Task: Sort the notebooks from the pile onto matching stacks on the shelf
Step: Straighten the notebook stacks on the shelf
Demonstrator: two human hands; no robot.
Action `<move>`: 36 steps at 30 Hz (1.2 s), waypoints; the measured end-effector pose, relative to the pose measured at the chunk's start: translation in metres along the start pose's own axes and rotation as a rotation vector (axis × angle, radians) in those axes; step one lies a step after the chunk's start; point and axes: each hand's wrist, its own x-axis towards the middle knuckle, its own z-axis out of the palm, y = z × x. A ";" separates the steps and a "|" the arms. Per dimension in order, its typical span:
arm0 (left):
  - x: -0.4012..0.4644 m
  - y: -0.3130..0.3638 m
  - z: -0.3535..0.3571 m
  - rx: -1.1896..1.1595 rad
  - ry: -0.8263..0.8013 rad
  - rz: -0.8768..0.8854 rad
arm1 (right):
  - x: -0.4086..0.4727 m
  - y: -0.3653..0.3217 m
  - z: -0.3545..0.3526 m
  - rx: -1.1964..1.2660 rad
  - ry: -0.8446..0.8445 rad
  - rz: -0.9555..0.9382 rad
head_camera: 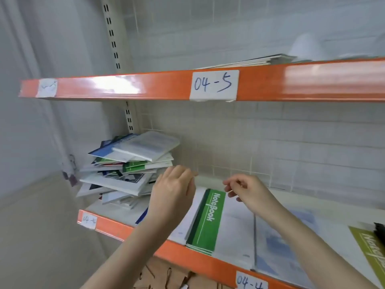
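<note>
A messy pile of notebooks (129, 165) leans at the left end of the shelf (210, 261) labelled 04-4. To its right lies a stack with a green "NoteBook" cover (208, 220) on top, then a pale blue and white stack (279, 243), and an olive notebook (370, 251) at the far right. My left hand (173, 190) hovers over the shelf just right of the pile, fingers loosely bent, holding nothing. My right hand (245, 190) hovers above the far end of the green stack, fingers loosely curled and empty.
The upper shelf beam (125, 86) labelled 04-5 runs overhead, with flat books (256, 60) on it. A slotted upright (112, 34) stands at the left. A tiled wall backs the shelf. A dark object (380, 232) sits at the far right edge.
</note>
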 end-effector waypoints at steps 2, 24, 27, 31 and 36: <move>0.002 -0.049 -0.013 0.091 0.011 -0.028 | 0.016 -0.016 0.031 0.028 -0.044 -0.017; 0.021 -0.221 -0.025 0.212 -0.057 -0.266 | 0.157 -0.076 0.161 0.596 -0.022 0.505; 0.011 -0.207 -0.024 0.123 0.034 -0.077 | 0.162 -0.073 0.167 0.602 -0.005 0.537; 0.006 -0.188 -0.019 0.193 -0.053 0.002 | 0.160 -0.069 0.169 0.707 0.036 0.569; 0.005 -0.184 -0.015 0.358 -0.093 0.199 | 0.147 -0.075 0.157 0.804 -0.002 0.624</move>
